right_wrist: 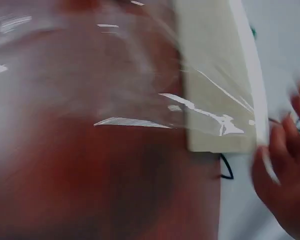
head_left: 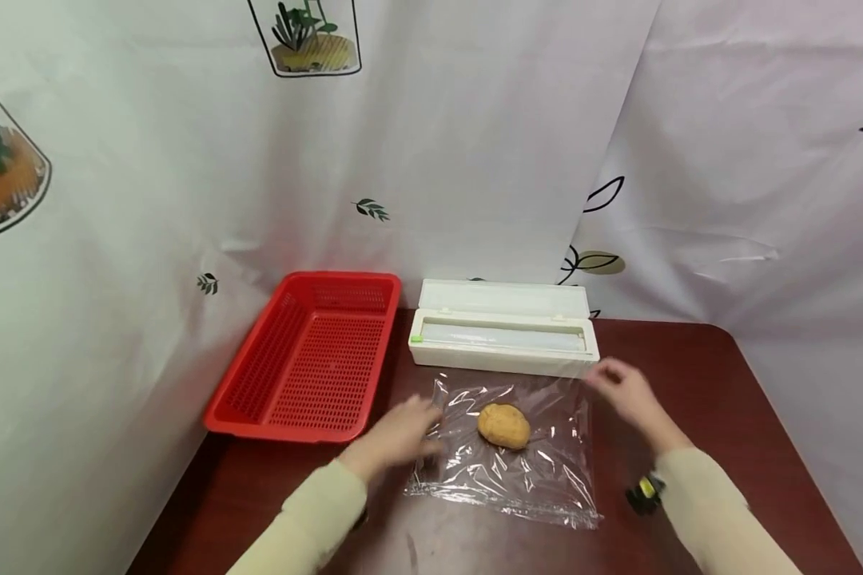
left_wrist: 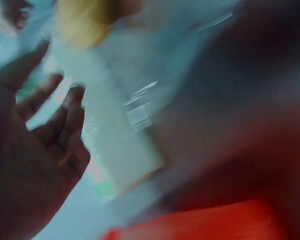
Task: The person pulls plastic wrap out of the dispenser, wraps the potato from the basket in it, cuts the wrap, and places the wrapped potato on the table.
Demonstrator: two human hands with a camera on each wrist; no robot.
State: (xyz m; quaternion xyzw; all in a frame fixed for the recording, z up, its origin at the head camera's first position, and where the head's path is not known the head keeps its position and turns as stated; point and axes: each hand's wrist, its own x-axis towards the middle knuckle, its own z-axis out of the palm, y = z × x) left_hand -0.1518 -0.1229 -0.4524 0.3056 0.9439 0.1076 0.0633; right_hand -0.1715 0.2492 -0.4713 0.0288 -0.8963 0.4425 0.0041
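A potato (head_left: 504, 426) lies on a sheet of clear plastic wrap (head_left: 546, 479) spread over the dark red table. The wrap runs up to a white wrap dispenser (head_left: 503, 362), whose lid is raised; a roll shows inside. My left hand (head_left: 401, 431) is beside the wrap's left edge, fingers apart and holding nothing; the left wrist view shows this hand (left_wrist: 45, 135) with loosely bent fingers. Near the dispenser's right end is my right hand (head_left: 624, 391), by the wrap's upper right corner. In the right wrist view, the right hand (right_wrist: 290, 165) looks blurred, its thumb and fingers apart.
A red plastic basket (head_left: 324, 367) stands on the left side of the table, close to my left hand. Behind the dispenser hangs a white patterned curtain (head_left: 475, 160). Table surface (head_left: 719, 383) extends to the right of the dispenser.
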